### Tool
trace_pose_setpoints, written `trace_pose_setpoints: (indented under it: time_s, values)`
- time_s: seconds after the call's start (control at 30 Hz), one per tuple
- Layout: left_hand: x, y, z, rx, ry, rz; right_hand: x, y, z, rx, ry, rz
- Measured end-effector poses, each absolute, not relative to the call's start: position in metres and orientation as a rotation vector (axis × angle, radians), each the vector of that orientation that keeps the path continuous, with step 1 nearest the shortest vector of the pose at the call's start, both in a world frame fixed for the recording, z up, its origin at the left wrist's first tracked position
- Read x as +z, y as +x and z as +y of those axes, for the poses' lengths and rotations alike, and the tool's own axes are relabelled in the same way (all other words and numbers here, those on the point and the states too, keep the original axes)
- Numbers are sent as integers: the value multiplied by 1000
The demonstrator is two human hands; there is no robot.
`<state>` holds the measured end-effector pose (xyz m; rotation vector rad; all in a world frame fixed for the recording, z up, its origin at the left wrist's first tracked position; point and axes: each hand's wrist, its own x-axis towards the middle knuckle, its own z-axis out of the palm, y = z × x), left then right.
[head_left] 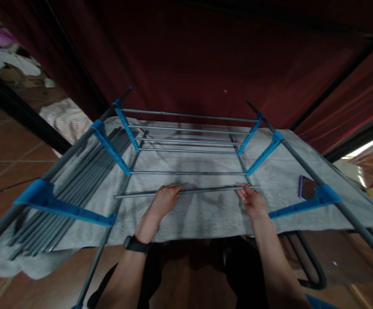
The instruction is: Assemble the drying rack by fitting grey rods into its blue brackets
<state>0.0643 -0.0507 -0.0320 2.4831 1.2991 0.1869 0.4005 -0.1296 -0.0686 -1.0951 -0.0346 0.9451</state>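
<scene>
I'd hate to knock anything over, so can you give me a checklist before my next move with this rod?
1. Left hand on the held rod: ok, gripping left of its middle.
2. Right hand on it: ok, near its right end.
3. Ends seated in the nearest blue brackets, left and right: not ok, both apart.
4. Phone clear of the rod: ok, apart on the right.
5. Rod ends undamaged: cannot tell, too small.

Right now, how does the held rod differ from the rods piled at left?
The held rod is in the left hand and right hand; the piled rods lie together on the cloth, untouched. The held rod runs crosswise; the piled rods run front to back. Both are slim and grey.
</scene>
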Motion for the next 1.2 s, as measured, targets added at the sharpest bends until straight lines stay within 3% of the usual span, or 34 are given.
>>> trace_pose_setpoints:
  time_s: [0.5,1.2]
  values:
    - [-25,81,-73,155,2761,1280,-70,377,-124,1118,-1169,-38]
    - [-30,84,-76,115,2762,1345,-72,378,-122,1053,-1212,-24]
